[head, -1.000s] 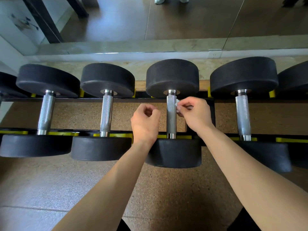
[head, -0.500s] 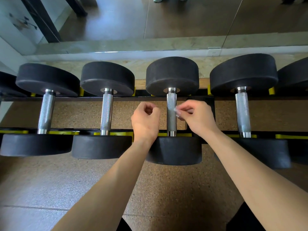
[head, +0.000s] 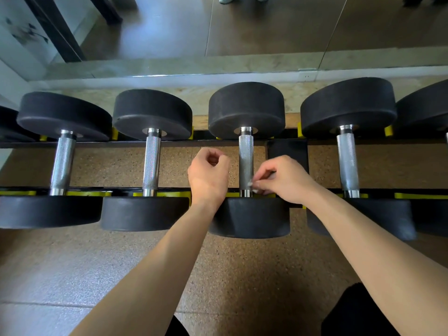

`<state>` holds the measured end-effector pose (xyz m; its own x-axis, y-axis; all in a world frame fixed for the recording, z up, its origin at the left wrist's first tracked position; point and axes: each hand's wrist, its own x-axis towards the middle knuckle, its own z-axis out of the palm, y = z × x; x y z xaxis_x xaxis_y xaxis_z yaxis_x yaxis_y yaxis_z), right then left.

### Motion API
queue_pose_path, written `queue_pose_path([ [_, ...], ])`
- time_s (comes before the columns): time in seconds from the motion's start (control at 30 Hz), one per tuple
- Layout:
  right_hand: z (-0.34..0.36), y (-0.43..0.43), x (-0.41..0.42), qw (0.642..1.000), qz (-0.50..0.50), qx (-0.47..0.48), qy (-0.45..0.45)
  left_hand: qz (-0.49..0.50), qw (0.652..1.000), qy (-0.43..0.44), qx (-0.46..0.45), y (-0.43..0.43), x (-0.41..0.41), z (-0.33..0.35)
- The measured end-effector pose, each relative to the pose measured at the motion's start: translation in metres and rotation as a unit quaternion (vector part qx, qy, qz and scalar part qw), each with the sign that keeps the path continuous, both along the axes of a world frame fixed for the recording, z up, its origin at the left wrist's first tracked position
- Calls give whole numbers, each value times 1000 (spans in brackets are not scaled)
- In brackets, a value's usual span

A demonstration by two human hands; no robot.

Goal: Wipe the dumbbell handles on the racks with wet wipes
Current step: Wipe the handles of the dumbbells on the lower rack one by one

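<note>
Speckled brown floor (head: 242, 275) runs under a low black rack (head: 169, 143) with yellow pads, and a mirror (head: 266, 25) lines the wall behind it. Far left of the hands, a dumbbell (head: 63, 163) lies across the two rails, its knurled metal bar bare. Next to it, just left of the left hand, a second dumbbell (head: 151, 163) rests the same way.

The left hand (head: 208, 175) hovers between the second and third bars, loosely curled into a fist with the fingers tucked toward the palm; whether it holds anything I cannot tell. It touches neither bar.

Between the two hands lies the third dumbbell (head: 246, 156), its near black weight partly covered by both wrists. The right hand (head: 286, 180) reaches in from the right and pinches a small scrap of white wet wipe (head: 252, 186) between thumb and fingertips, pressing it against the right side of the bar, low down near the collar by the front rail.

Right of the right hand, a fourth dumbbell (head: 348, 161) sits on the rack, well apart from the fingers, and the edge of a fifth one shows at the frame's border.
</note>
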<state>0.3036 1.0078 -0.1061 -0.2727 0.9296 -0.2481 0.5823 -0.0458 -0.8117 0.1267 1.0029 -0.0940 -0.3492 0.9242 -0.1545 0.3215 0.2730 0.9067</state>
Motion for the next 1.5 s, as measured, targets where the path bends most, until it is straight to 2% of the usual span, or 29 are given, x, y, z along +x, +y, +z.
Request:
queue_pose_path([
  [0.07, 0, 4, 0, 1000, -8, 22, -3, 2, 1000, 4, 3, -1, 0, 0],
  [0.2, -3, 15, -4, 991, -97, 81, 38, -1, 1000, 4, 2, -1, 0, 0],
  [0.27, 0, 13, -3, 995, -74, 47, 42, -1, 1000, 4, 2, -1, 0, -1],
  [0.37, 9, 7, -2, 1000, 18, 13, -18, -5, 1000, 7, 3, 0, -1, -2],
  [0.43, 12, 12, -6, 998, 17, 50, -40, -8, 1000, 6, 2, 0, -1, -2],
  [0.57, 14, 25, -22, 985, -71, 153, -43, -3, 1000, 6, 4, 1, -1, -4],
  [0.63, 11, 20, -25, 980, -73, 173, -60, -5, 1000, 6, 1, 1, -1, -4],
  [0.73, 12, 5, -21, 987, -7, 121, -104, -9, 1000, 2, 5, 3, -2, -5],
  [0.83, 20, 10, -16, 992, 36, 66, -103, -13, 1000, 6, 7, 3, -2, -7],
  [0.97, 20, 26, -23, 984, -80, 143, -67, -16, 1000, 9, 5, 2, -2, -7],
  [1.03, 16, 22, -25, 981, -118, 149, -45, -35, 999, 21, 3, 2, -3, -6],
  [1.2, 21, 4, -14, 992, -5, 73, -104, -108, 991, 73, -18, 1, -1, 6],
  [1.33, 43, 1, -14, 992, -58, 113, -5, -162, 983, 81, -34, -12, 4, 31],
  [1.4, 55, -2, -19, 990, -65, 113, 55, -173, 984, 32, -41, -26, 6, 49],
  [1.5, 72, -9, -29, 988, -46, 101, 105, -139, 989, -37, -30, -45, -2, 73],
])
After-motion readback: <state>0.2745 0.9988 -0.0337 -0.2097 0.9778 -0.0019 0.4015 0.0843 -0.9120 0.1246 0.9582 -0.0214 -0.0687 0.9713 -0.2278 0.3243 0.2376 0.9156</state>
